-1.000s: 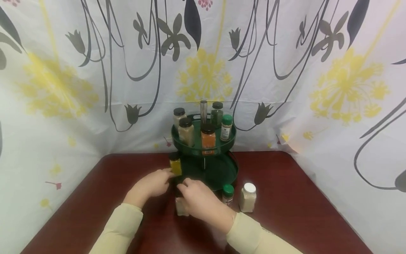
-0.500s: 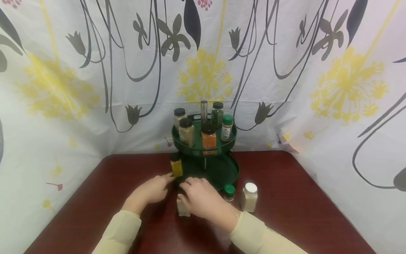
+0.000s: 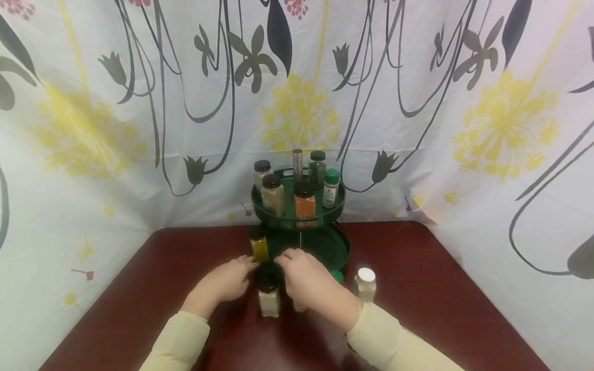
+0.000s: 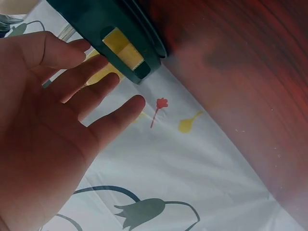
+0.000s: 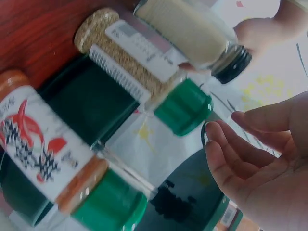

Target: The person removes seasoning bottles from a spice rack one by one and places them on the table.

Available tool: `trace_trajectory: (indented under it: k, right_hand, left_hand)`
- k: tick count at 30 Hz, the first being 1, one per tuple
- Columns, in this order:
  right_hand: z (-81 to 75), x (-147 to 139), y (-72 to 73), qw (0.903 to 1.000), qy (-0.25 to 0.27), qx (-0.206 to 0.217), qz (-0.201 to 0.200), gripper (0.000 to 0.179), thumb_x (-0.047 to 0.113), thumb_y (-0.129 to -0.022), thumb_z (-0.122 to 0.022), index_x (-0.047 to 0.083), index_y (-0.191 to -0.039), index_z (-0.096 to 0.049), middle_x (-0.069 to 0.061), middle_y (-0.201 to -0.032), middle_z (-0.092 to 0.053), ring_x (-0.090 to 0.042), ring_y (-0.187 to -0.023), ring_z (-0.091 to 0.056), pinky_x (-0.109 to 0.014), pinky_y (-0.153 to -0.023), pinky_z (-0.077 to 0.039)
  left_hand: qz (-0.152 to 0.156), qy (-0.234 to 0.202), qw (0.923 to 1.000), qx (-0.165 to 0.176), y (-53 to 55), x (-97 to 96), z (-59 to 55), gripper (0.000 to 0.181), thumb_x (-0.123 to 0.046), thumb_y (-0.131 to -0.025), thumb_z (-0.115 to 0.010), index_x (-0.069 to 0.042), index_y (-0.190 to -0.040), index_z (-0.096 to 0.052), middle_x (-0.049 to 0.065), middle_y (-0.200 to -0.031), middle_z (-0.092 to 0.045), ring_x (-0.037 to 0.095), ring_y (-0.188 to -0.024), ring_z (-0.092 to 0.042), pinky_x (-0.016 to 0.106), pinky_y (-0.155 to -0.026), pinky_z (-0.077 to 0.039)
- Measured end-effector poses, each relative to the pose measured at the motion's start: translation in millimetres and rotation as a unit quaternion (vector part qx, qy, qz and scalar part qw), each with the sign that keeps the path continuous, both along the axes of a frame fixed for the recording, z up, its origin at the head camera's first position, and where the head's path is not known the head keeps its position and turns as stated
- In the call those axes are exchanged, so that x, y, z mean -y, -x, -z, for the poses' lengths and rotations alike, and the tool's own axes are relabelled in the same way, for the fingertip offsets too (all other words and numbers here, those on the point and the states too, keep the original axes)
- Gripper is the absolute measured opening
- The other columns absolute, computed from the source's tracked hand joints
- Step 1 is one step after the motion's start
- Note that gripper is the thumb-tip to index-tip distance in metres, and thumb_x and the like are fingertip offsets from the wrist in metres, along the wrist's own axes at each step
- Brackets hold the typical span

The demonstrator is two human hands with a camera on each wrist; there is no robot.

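My left hand (image 3: 227,281) reaches with straight fingers to the left rim of the lower tray (image 3: 331,247), fingertips at the foot of a black-lidded jar of yellow spice (image 3: 260,249). In the left wrist view the yellow shows through the tray's handle slot (image 4: 124,49). My right hand (image 3: 308,281) hangs over the front jars, thumb and fingers apart. Its fingertips are right at the green cap (image 5: 184,107) of a seed-filled spice jar (image 5: 139,62), mostly hidden behind the hand in the head view. Left of it a black-lidded jar of pale powder (image 3: 269,304) stands upright.
The upper tray (image 3: 278,219) holds several spice jars round a metal post (image 3: 298,165). Right of my right hand stand a green-capped jar with a chilli label (image 5: 41,144) and a white-lidded jar (image 3: 366,286). A patterned sheet (image 3: 195,129) backs the dark red table (image 3: 417,309).
My right hand has left the black-lidded jar of pale powder and shifted right, over the seed jar. The black lid now shows. My left hand stays by the tray rim.
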State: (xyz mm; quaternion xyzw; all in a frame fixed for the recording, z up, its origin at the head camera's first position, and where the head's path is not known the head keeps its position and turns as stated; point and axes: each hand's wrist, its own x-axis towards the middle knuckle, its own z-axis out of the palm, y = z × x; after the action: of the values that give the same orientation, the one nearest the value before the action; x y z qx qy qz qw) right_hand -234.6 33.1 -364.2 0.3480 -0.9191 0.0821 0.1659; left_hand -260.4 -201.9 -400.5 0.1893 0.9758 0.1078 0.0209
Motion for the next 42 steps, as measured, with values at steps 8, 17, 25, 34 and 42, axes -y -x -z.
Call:
trace_trajectory:
  k: [8, 17, 25, 34, 42]
  right_hand:
    - [-8.4, -15.6, 3.4, 0.9982, 0.030, 0.048, 0.021, 0.044, -0.003, -0.088, -0.071, 0.006, -0.130, -0.073, -0.010, -0.128, -0.072, -0.026, -0.116, -0.068, -0.039, -0.098, -0.062]
    - [-10.5, -21.2, 5.1, 0.9951, 0.040, 0.084, 0.032, 0.046, -0.006, -0.087, -0.069, 0.005, -0.132, -0.071, -0.012, -0.129, -0.070, -0.027, -0.116, -0.067, -0.041, -0.098, -0.062]
    - [-12.0, -21.7, 5.9, 0.9961, 0.041, 0.073, 0.028, 0.042, -0.006, -0.089, -0.067, 0.004, -0.130, -0.072, -0.013, -0.126, -0.071, -0.027, -0.113, -0.069, -0.041, -0.095, -0.063]
    - [-11.4, -23.1, 7.6, 0.9957, 0.038, 0.078, 0.033, 0.042, -0.005, -0.090, -0.069, 0.004, -0.131, -0.072, -0.013, -0.127, -0.071, -0.026, -0.112, -0.070, -0.040, -0.096, -0.064]
    - [-10.4, -22.9, 11.0, 0.9969, 0.026, 0.065, 0.035, 0.040, -0.005, -0.091, -0.069, 0.005, -0.130, -0.072, -0.013, -0.126, -0.070, -0.025, -0.111, -0.069, -0.038, -0.094, -0.064]
  left_hand:
    - [0.007, -0.002, 1.0000, 0.005, -7.6, -0.8, -1.4, 0.044, -0.007, -0.101, -0.058, -0.004, -0.145, -0.065, 0.015, -0.160, -0.056, 0.041, -0.153, -0.047, 0.058, -0.125, -0.040]
    - [0.028, -0.029, 0.9992, 0.009, -10.1, -0.2, -5.9, 0.042, -0.001, -0.102, -0.055, -0.007, -0.141, -0.069, 0.011, -0.150, -0.066, 0.034, -0.139, -0.062, 0.054, -0.116, -0.051]
    - [0.079, -0.046, 0.9957, 0.018, -8.8, 2.2, -14.1, 0.044, 0.003, -0.100, -0.051, -0.010, -0.137, -0.071, 0.011, -0.130, -0.076, 0.030, -0.122, -0.072, 0.052, -0.106, -0.057]
    - [0.074, -0.054, 0.9947, 0.047, -11.2, 2.2, -19.8, 0.046, 0.002, -0.100, -0.050, -0.010, -0.139, -0.070, 0.010, -0.135, -0.074, 0.030, -0.128, -0.069, 0.053, -0.111, -0.054]
    - [-0.041, -0.099, 0.9942, 0.006, 2.8, 18.1, -17.4, 0.031, 0.003, -0.090, -0.051, -0.003, -0.108, -0.076, 0.011, -0.110, -0.076, 0.030, -0.105, -0.071, 0.050, -0.092, -0.058]
